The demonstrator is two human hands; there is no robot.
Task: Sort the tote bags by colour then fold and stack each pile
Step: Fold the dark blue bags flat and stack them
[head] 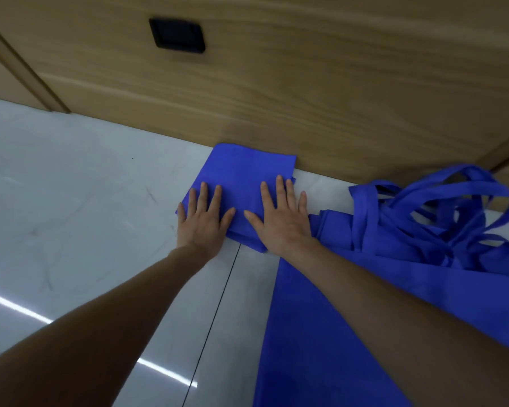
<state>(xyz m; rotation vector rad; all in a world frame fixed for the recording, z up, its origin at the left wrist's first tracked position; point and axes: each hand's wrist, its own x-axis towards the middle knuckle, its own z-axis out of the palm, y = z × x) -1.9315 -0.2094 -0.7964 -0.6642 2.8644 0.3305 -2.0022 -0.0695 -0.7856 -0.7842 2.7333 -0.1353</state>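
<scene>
A folded blue tote bag (244, 171) lies on the white marble floor (71, 201), its far edge against the wooden wall. My left hand (202, 221) presses flat on its near left part, fingers straight and spread. My right hand (282, 218) presses flat on its near right part, fingers straight too. To the right lies a pile of unfolded blue tote bags (335, 318) with their long handles (441, 207) tangled on top. My right forearm crosses over that pile.
A wooden panelled wall (306, 83) runs along the back, with a black square fitting (177, 35) set in it. A dark tile joint (218, 306) runs across the floor between my arms. Bare floor stretches to the left.
</scene>
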